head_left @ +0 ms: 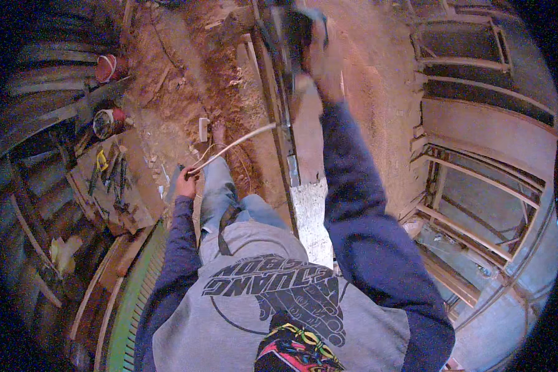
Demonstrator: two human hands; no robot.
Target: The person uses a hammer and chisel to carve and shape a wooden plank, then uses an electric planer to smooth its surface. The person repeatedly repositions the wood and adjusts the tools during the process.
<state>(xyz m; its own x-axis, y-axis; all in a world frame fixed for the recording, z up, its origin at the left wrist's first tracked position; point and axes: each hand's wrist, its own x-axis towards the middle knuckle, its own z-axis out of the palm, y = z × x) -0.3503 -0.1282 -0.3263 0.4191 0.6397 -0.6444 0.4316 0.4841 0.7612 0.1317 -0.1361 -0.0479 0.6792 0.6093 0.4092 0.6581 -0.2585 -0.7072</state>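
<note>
My left hand (186,183) is closed around a pale cable (248,134), left of my legs. The cable runs up to the right, toward the long wooden plank (305,149) in front of me. Thinner loops of cord hang by my knee. My right arm reaches far forward along the plank. At its end my right hand (328,71) is wrapped round a dark power tool (291,37), smeared by motion. The tool sits over the plank's far part; its exact kind cannot be made out. Nearer my body, the plank's surface looks whitish and worn.
Two reddish buckets (110,68) stand at the far left. Several hand tools (108,170), one yellow, lie on a board (136,192) beside my left arm. A green ridged panel (136,291) lies nearer. Wooden frames (477,204) lean on the right. A small pale block (203,129) lies near my foot.
</note>
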